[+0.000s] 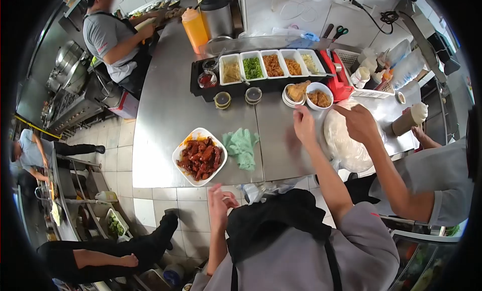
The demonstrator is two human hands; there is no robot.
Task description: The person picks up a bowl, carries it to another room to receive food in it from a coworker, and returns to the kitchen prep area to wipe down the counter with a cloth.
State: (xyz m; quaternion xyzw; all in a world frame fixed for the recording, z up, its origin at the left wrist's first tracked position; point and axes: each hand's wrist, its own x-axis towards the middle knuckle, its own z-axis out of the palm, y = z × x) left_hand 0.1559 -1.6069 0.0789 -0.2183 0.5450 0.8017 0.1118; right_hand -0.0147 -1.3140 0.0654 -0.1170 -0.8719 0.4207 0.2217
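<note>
My left hand is raised at the table's front edge, below a white bowl of glazed red-brown meat. Its fingers are loosely curled and apart, with nothing in them. My right hand hovers over the steel table, just below a small white bowl of fried pieces and a stacked white dish with a fried piece. Its fingers are bent together; whether they hold anything is hidden. A green cloth lies right of the meat bowl. A co-worker's hand points toward the small bowls from the right.
A black rack of white topping trays spans the table's back, with sauce cups before it. A large plastic bag lies at the right near a co-worker. An orange bottle stands behind. Other people work at left.
</note>
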